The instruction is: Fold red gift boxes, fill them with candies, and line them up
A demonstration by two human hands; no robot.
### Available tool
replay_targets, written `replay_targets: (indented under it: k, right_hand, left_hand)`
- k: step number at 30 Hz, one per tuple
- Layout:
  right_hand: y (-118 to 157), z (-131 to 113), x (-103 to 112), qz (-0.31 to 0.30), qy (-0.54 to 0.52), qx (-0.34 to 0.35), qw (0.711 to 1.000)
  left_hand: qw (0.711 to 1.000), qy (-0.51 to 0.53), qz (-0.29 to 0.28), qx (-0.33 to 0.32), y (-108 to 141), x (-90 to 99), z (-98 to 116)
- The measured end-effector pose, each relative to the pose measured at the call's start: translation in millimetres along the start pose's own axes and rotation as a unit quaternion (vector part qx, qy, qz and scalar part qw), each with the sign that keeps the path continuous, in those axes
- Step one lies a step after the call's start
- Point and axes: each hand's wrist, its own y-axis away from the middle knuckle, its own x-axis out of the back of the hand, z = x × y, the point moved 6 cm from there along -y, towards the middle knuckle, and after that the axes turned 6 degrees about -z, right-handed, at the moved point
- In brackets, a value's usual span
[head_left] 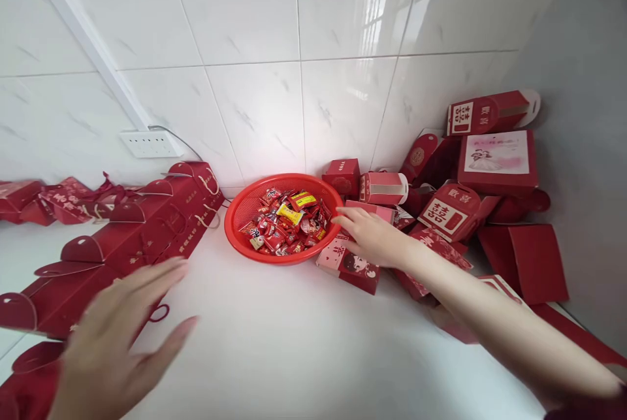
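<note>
A red plastic basket (235, 214) stands on the white table by the tiled wall, filled with wrapped candies (289, 221), mostly red with a few yellow. At the basket's right rim is my right hand (367, 234), its fingers apart and nothing in it, above a pink and red box (350, 263) with a cartoon face. My left hand (122, 335), somewhat blurred, hovers at the lower left with thumb and fingers spread and holds nothing. Behind and left of it, red gift boxes (147, 230) with rounded flaps and cord handles line up in a slanting row.
Several red boxes (453, 211) lie piled at the right against the wall, some stacked on others. More small red boxes (66, 201) sit at the far left. A power strip (151, 144) with a cable is on the wall. The white table (274, 341) spans the middle.
</note>
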Motion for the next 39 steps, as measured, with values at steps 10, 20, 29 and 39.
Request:
replay_targets:
  k: [10, 20, 29, 39]
  right_hand:
    - [-142.0, 97.0, 21.5, 0.060, -0.023, -0.224, 0.973]
    - [-158.6, 155.9, 20.2, -0.035, -0.022, -0.327, 0.944]
    - [-101.0, 79.8, 77.6, 0.227, -0.022, -0.197, 0.954]
    - [55.4, -31.6, -21.0, 0.153, -0.483, 0.071, 0.860]
  left_hand:
    - [0.913, 0.108, -0.319, -0.232, -30.3, -134.3, 140.4]
    - [0.944, -0.040, -0.322, -0.058, -27.2, -197.7, 88.5]
    - [0.923, 0.060, -0.375, -0.058, -27.5, -200.4, 84.6]
    - [0.854, 0.436, -0.255, 0.124, -65.2, -126.8, 41.2]
